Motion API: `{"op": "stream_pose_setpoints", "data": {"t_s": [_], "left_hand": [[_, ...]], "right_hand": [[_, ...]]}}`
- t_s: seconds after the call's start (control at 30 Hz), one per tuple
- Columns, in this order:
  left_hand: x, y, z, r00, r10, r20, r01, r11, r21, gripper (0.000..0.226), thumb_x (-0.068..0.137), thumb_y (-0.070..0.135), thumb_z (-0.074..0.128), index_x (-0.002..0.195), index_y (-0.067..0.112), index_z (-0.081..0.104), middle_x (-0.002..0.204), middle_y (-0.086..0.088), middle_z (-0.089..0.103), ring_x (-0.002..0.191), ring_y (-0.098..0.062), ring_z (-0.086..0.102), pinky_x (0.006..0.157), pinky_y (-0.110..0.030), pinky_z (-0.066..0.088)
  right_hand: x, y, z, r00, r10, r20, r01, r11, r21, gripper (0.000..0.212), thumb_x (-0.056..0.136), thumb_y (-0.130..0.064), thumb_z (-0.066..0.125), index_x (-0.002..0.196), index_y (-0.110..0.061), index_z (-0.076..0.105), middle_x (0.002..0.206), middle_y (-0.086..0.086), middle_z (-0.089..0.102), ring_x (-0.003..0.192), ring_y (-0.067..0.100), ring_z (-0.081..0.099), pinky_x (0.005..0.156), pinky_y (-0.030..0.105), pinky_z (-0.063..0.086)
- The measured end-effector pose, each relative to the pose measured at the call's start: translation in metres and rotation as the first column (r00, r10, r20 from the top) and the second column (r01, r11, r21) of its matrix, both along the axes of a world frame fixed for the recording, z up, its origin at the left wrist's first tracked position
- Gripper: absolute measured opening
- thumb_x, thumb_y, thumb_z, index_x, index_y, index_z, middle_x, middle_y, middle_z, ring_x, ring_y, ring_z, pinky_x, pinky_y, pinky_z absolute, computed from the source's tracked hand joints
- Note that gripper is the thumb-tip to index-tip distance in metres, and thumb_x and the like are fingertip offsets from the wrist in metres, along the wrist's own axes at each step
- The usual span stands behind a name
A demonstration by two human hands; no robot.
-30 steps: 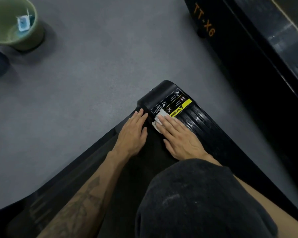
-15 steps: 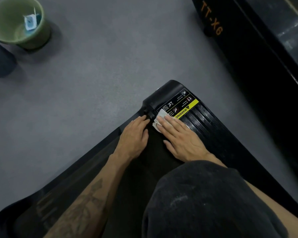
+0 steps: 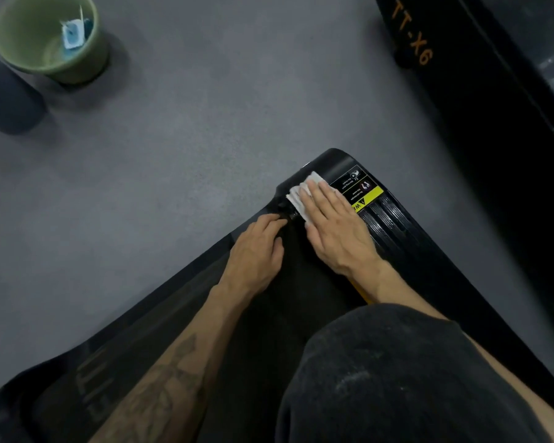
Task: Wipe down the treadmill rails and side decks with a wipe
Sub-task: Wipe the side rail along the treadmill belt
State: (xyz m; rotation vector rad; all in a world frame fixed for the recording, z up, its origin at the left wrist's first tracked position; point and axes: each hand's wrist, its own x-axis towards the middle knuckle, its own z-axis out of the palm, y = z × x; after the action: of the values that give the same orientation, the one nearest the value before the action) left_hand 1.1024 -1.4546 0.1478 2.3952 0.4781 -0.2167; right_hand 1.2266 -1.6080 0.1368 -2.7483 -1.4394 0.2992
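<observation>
A black treadmill deck runs diagonally from the lower left to its rear end cap [image 3: 336,163]. My right hand [image 3: 336,228] lies flat on a white wipe [image 3: 301,195], pressing it onto the end cap beside the yellow warning label [image 3: 367,198]. Part of the label is hidden under my fingers. The ribbed side deck [image 3: 394,225] continues to the right of that hand. My left hand [image 3: 256,254] rests on the dark belt [image 3: 298,282], fingers together, fingertips at the end cap's inner corner, holding nothing.
A green bin [image 3: 50,36] with a blue and white scrap inside stands on the grey floor [image 3: 173,139] at the far left, next to a dark rounded object [image 3: 4,97]. A second black machine marked TT-X6 [image 3: 411,36] runs along the right. My dark-clothed knee [image 3: 406,378] fills the lower right.
My right hand has slid the wipe forward from the belt's edge up onto the end cap, now covering part of the label. My left hand has stayed almost still.
</observation>
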Motion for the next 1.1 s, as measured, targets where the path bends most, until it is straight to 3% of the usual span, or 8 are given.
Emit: {"op": "stream_pose_setpoints", "data": {"t_s": [0.13,0.23,0.4,0.53,0.73,0.87,1.0,1.1], "left_hand": [[0.007,-0.007,0.0,1.0,-0.004,0.024,0.005,1.0,-0.021,0.052,0.104,0.017,0.053,0.155,0.02,0.041,0.163,0.001,0.036,0.145,-0.011,0.037,0.116,-0.022,0.024],[0.012,-0.012,0.001,0.999,0.022,0.035,-0.02,0.999,-0.045,0.054,0.103,0.019,0.055,0.155,0.021,0.04,0.162,0.002,0.037,0.141,-0.01,0.041,0.111,-0.018,0.026],[0.012,-0.013,0.002,0.999,0.041,-0.031,-0.043,0.998,-0.048,0.057,0.105,0.033,0.053,0.158,0.024,0.034,0.168,0.005,0.026,0.15,-0.011,0.029,0.115,-0.025,0.022],[0.014,-0.017,0.003,0.995,0.034,-0.096,-0.042,0.996,-0.076,0.072,0.102,0.042,0.059,0.162,0.026,0.024,0.171,0.006,0.014,0.154,-0.014,0.022,0.124,-0.041,0.028],[0.012,-0.024,0.0,0.996,0.003,-0.091,-0.005,1.0,-0.021,0.082,0.1,0.045,0.06,0.164,0.024,0.013,0.173,0.004,0.005,0.156,-0.014,0.012,0.127,-0.039,0.017],[0.008,-0.021,-0.001,0.995,-0.013,-0.097,0.009,0.999,-0.037,0.078,0.102,0.045,0.056,0.165,0.025,0.013,0.173,0.007,0.002,0.157,-0.014,0.01,0.127,-0.041,0.013],[0.007,-0.021,-0.002,0.995,-0.02,-0.101,0.017,0.999,-0.033,0.076,0.104,0.042,0.055,0.165,0.025,0.013,0.172,0.007,0.0,0.157,-0.013,0.01,0.129,-0.043,0.012],[0.008,-0.022,-0.005,0.997,-0.003,-0.074,0.001,0.999,-0.039,0.077,0.102,0.04,0.057,0.164,0.024,0.015,0.173,0.006,0.005,0.156,-0.015,0.015,0.128,-0.049,0.019]], "right_hand": [[-0.011,-0.003,0.001,0.999,0.036,-0.039,-0.036,0.999,0.011,0.066,0.102,-0.036,0.025,0.163,-0.011,0.021,0.171,0.011,0.014,0.159,0.026,0.011,0.129,0.043,0.012],[0.009,0.011,-0.001,0.988,0.136,-0.078,-0.136,0.991,0.004,0.065,0.101,-0.035,0.023,0.162,-0.014,0.027,0.17,0.009,0.021,0.158,0.025,0.016,0.129,0.044,0.015],[0.045,0.018,0.003,0.992,0.079,-0.095,-0.086,0.994,-0.071,0.068,0.101,-0.041,0.002,0.164,-0.017,0.011,0.172,0.006,0.009,0.159,0.02,0.002,0.13,0.04,0.001],[0.03,0.006,0.002,0.998,0.026,-0.062,-0.029,0.998,-0.05,0.063,0.105,-0.039,0.01,0.164,-0.017,0.011,0.172,0.008,0.009,0.159,0.022,0.003,0.13,0.042,0.005],[0.032,0.015,0.002,0.981,0.161,-0.106,-0.166,0.985,-0.048,0.062,0.105,-0.041,0.012,0.164,-0.022,0.021,0.171,0.005,0.018,0.159,0.023,0.011,0.129,0.044,0.008],[0.048,0.027,0.007,0.992,0.054,-0.118,-0.066,0.992,-0.104,0.073,0.098,-0.048,-0.004,0.164,-0.024,0.015,0.172,0.002,0.013,0.159,0.02,0.005,0.128,0.041,-0.001],[0.025,0.015,0.007,0.994,-0.07,-0.081,0.067,0.997,-0.046,0.067,0.103,-0.045,0.004,0.164,-0.019,0.014,0.172,0.006,0.011,0.159,0.021,0.004,0.129,0.039,0.0],[0.006,0.015,0.006,0.995,-0.021,-0.098,0.016,0.998,-0.056,0.065,0.105,-0.042,0.009,0.163,-0.014,0.021,0.171,0.009,0.018,0.159,0.025,0.011,0.129,0.038,0.002]]}}
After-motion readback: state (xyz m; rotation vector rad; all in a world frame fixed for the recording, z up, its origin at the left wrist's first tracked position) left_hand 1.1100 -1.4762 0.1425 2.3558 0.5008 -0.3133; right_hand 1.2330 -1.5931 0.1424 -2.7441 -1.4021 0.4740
